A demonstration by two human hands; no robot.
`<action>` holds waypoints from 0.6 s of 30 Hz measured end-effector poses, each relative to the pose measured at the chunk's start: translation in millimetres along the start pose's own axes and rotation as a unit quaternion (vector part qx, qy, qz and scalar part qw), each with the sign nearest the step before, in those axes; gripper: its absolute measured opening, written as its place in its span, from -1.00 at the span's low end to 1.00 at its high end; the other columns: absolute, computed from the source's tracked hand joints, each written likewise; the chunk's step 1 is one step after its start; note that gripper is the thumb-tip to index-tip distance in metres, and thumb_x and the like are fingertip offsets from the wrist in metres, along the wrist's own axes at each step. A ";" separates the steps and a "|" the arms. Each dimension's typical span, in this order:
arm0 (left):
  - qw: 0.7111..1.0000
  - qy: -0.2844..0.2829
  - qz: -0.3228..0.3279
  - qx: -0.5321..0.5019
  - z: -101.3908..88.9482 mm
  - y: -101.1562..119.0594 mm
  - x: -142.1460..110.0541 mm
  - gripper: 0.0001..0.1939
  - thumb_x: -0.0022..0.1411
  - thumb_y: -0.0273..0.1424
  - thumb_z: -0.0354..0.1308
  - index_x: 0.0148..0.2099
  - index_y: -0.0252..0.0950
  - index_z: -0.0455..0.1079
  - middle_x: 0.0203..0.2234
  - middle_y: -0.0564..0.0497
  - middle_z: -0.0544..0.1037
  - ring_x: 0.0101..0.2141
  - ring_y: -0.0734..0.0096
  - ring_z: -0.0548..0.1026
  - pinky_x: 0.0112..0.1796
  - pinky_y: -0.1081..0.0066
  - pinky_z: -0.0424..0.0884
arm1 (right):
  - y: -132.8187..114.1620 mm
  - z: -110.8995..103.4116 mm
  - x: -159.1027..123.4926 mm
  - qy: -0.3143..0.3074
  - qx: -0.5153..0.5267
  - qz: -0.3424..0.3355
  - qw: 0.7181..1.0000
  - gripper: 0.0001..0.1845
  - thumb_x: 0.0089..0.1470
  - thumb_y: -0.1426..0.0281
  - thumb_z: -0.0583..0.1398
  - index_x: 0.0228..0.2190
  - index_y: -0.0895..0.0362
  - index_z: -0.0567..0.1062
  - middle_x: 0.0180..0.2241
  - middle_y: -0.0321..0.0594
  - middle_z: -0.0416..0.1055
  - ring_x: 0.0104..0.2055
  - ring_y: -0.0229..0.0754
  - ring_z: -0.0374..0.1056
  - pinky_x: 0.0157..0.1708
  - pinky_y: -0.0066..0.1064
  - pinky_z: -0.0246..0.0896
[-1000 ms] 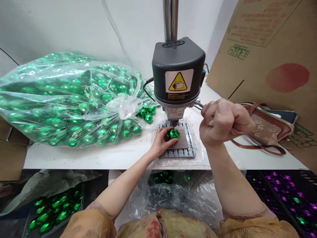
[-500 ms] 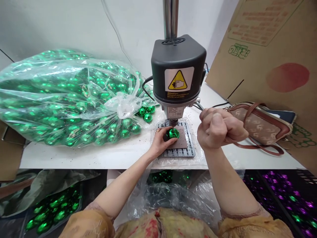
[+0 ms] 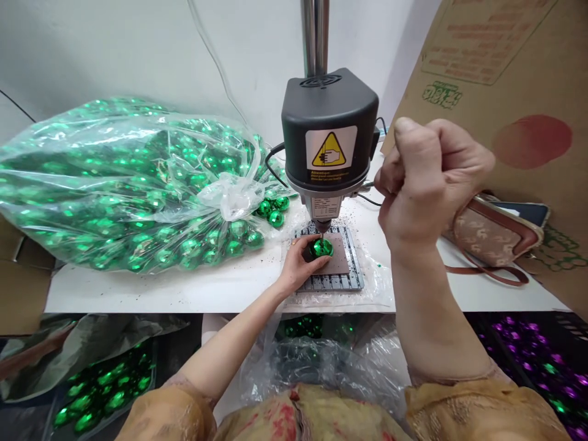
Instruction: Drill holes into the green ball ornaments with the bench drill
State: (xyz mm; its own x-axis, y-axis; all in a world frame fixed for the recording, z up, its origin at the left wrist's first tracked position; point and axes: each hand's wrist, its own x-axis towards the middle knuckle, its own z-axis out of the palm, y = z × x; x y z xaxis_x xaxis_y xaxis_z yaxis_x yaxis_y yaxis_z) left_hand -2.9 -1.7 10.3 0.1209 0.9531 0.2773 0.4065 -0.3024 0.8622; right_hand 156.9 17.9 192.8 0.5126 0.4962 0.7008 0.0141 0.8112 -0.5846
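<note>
My left hand [image 3: 299,264] pinches a shiny green faceted ball [image 3: 323,247] between thumb and fingers, a ring showing on one finger. The ball rests on a flat plate [image 3: 339,260] directly below the bit of a black drill press [image 3: 329,128]. The thin bit meets the ball's top; whether it is inside cannot be made out. My right hand [image 3: 427,177] is a raised fist at the machine's right side, wrapped round the feed lever [image 3: 367,185], most of which the fingers hide.
A large clear bag of green balls [image 3: 133,190] fills the table's left side, with several loose balls [image 3: 275,211] beside its knot. On the right are a brown purse [image 3: 500,233] and a cardboard box [image 3: 487,79]. Below the table edge, green balls [image 3: 105,386] and purple balls [image 3: 528,349] lie in containers.
My right hand has risen with the lever and come closer to the camera. The drill's chuck and bit appear slightly raised. My left hand still holds the ball in place.
</note>
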 end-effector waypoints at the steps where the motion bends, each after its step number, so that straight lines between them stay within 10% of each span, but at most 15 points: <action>1: 1.000 0.012 -0.002 -0.012 -1.6 2.3 -4.0 -0.52 0.13 -0.24 0.40 0.08 -0.23 0.45 -0.05 -0.10 0.57 -0.03 0.17 0.52 0.02 0.19 0.44 | -0.8 1.1 3.1 -0.003 -0.002 0.001 1.000 -0.52 0.05 0.40 0.22 -0.70 0.06 0.07 -0.76 -0.46 -0.04 -0.70 -0.44 -0.12 -0.66 -0.38 -0.23; 5: 0.997 0.041 0.060 -0.002 -14.0 11.8 -40.2 -0.59 0.21 -0.21 0.35 0.06 -0.20 0.44 -0.12 -0.08 0.56 -0.09 0.24 0.54 -0.08 0.27 0.48 | 1.6 -0.5 3.8 0.009 -0.009 -0.004 1.000 -0.52 0.07 0.37 0.23 -0.69 0.06 0.08 -0.75 -0.46 -0.01 -0.70 -0.44 -0.10 -0.67 -0.39 -0.20; 8: 0.979 -0.051 0.186 0.066 -20.5 11.9 -84.1 -0.59 0.24 -0.15 0.32 0.08 -0.17 0.45 -0.13 -0.11 0.53 -0.13 0.23 0.54 -0.15 0.30 0.50 | 2.4 -1.5 0.9 0.005 -0.006 -0.010 1.000 -0.53 0.09 0.36 0.22 -0.68 0.06 0.09 -0.74 -0.47 0.01 -0.70 -0.46 -0.10 -0.66 -0.41 -0.19; 13: 0.865 -0.169 0.366 0.298 -16.5 -3.4 -140.0 -0.60 0.27 -0.16 0.29 0.10 -0.16 0.44 -0.17 -0.16 0.58 -0.23 0.21 0.52 -0.23 0.26 0.48 | -0.1 -0.6 -0.4 0.008 0.008 -0.010 1.000 -0.52 0.09 0.36 0.21 -0.68 0.07 0.07 -0.75 -0.47 0.00 -0.69 -0.45 -0.09 -0.64 -0.41 -0.20; 18: 0.885 -0.074 0.363 0.283 -28.9 -16.7 -98.5 -0.67 0.38 -0.18 0.14 0.10 -0.19 0.41 -0.10 -0.17 0.58 -0.13 0.18 0.53 -0.10 0.19 0.49 | -0.5 -1.2 -1.3 0.013 0.001 -0.018 1.000 -0.55 0.09 0.38 0.21 -0.69 0.08 0.13 -0.75 -0.45 0.05 -0.69 -0.44 -0.04 -0.62 -0.39 -0.16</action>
State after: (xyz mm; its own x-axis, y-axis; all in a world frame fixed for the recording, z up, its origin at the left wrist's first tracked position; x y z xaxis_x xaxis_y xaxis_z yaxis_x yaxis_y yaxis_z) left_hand -47.8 -90.8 -19.2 0.6368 0.5132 0.5754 0.5564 -0.8225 0.1179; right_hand 157.3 16.4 191.7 0.5340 0.4589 0.7101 0.0306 0.8288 -0.5587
